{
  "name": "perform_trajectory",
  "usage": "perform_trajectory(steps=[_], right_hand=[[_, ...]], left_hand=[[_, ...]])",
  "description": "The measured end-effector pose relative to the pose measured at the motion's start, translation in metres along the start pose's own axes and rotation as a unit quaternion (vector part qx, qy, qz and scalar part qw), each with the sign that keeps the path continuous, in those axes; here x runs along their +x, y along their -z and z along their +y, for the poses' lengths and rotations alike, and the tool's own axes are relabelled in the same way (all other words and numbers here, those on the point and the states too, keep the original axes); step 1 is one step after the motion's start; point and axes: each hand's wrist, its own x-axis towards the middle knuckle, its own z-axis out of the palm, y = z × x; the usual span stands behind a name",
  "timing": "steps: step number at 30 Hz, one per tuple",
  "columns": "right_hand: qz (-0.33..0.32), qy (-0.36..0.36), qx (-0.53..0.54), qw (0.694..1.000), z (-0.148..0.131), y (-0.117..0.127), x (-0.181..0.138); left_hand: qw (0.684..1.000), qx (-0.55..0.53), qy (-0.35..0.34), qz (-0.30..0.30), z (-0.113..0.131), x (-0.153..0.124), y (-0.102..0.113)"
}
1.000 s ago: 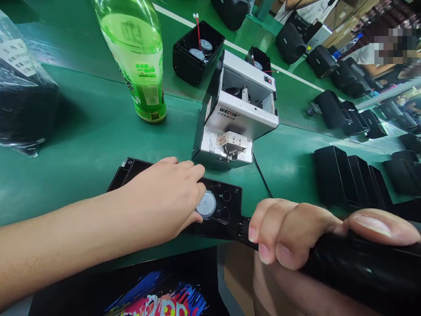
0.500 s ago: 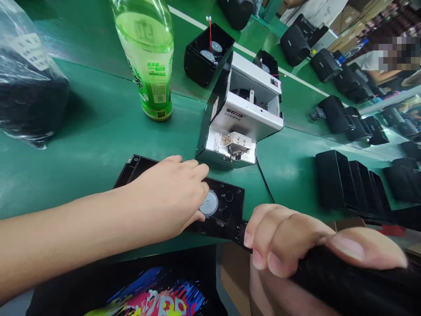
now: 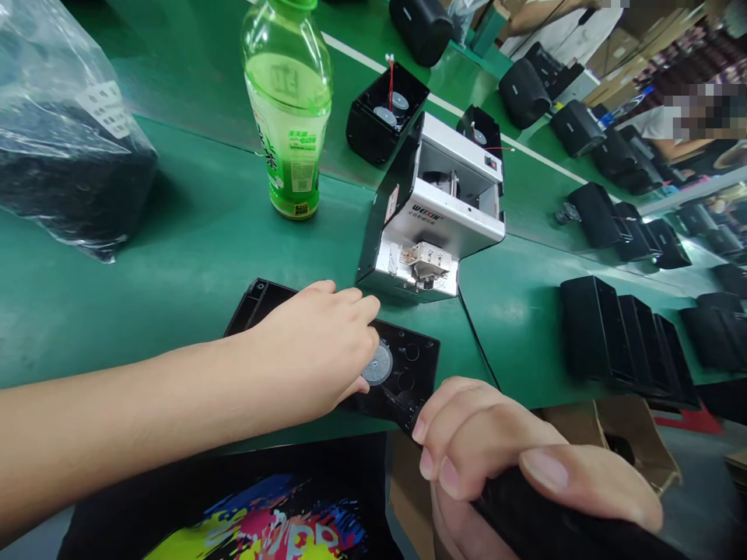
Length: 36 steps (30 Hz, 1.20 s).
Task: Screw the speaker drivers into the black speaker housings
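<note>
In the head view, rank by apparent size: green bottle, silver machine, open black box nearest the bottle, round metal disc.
1. Silver machine and green bottle: too close to rank, bottle's top cut off
2. Open black box
3. Round metal disc, partly hidden by the left hand

Bright, cool light falls fairly evenly here, leaving pale sheens on the green workbench [image 3: 192, 257] and a soft shadow right of the plastic bag [image 3: 58, 132], whose folds glint. I find the WEIXIN machine [image 3: 435, 216] crisp, but the far-right speaker cabinets [image 3: 715, 330] smear and stretch, with pixelation above; the black tool handle [image 3: 531, 509] looks dark and soft.
</note>
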Motion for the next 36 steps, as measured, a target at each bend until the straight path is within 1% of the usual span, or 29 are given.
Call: perform_trajectory(steps=[6,10,11,13,15,16,17,19,20,21,22,23,24,25,26,28,30,32,33,36], right_hand=[[0.017,0.012,-0.004,1.000,0.007,-0.003,-0.019],[0.061,0.073,0.020,0.995,0.020,-0.009,-0.035],[0.081,0.097,0.029,0.992,0.024,-0.013,-0.037],[0.150,0.151,0.051,0.976,0.032,-0.022,-0.036],[0.194,0.171,0.074,0.963,0.035,-0.029,-0.031],[0.188,0.159,0.086,0.965,0.034,-0.029,-0.029],[0.168,0.138,0.095,0.971,0.030,-0.026,-0.026],[0.113,0.077,0.103,0.985,0.018,-0.013,-0.021],[0.116,0.062,0.101,0.986,0.011,-0.004,-0.017],[0.130,0.073,0.099,0.984,0.004,0.007,-0.012],[0.127,0.079,0.085,0.985,-0.002,0.018,-0.005],[0.163,0.137,0.079,0.974,-0.007,0.027,0.005],[0.122,0.174,0.071,0.974,-0.010,0.035,0.017],[0.107,0.190,0.059,0.974,-0.011,0.039,0.033],[0.140,0.191,0.060,0.970,-0.011,0.040,0.050],[0.143,0.255,0.066,0.954,-0.006,0.033,0.086],[0.188,0.289,0.063,0.936,0.002,0.020,0.117],[0.210,0.278,0.065,0.935,0.009,0.007,0.137],[0.210,0.264,0.063,0.939,0.013,0.003,0.142],[0.195,0.243,0.052,0.949,0.020,-0.001,0.145]], left_hand=[[1.000,-0.005,0.009,-0.019,0.000,0.002,0.004],[0.999,-0.012,0.013,-0.030,-0.001,0.002,0.005],[0.999,-0.014,0.015,-0.034,-0.001,0.002,0.006],[0.999,-0.022,0.018,-0.038,0.000,0.002,0.007],[0.999,-0.029,0.019,-0.041,-0.001,0.002,0.006],[0.998,-0.032,0.019,-0.041,-0.001,0.001,0.005],[0.998,-0.033,0.018,-0.040,-0.002,0.001,0.004],[0.999,-0.033,0.013,-0.025,-0.003,-0.001,0.000],[0.999,-0.032,0.009,-0.010,-0.004,-0.002,-0.001],[1.000,-0.027,0.004,0.007,-0.003,-0.004,-0.002],[0.999,-0.020,-0.001,0.025,-0.001,-0.007,-0.002],[0.999,-0.010,-0.007,0.040,0.002,-0.010,-0.001],[0.998,0.002,-0.016,0.056,0.006,-0.015,0.000],[0.997,0.015,-0.028,0.073,0.012,-0.019,0.000],[0.995,0.029,-0.045,0.090,0.018,-0.024,-0.001],[0.985,0.059,-0.080,0.139,0.032,-0.032,-0.008],[0.970,0.090,-0.100,0.202,0.042,-0.037,-0.020],[0.954,0.116,-0.097,0.258,0.049,-0.039,-0.034],[0.947,0.127,-0.094,0.278,0.050,-0.039,-0.039],[0.940,0.149,-0.089,0.294,0.051,-0.039,-0.047]])
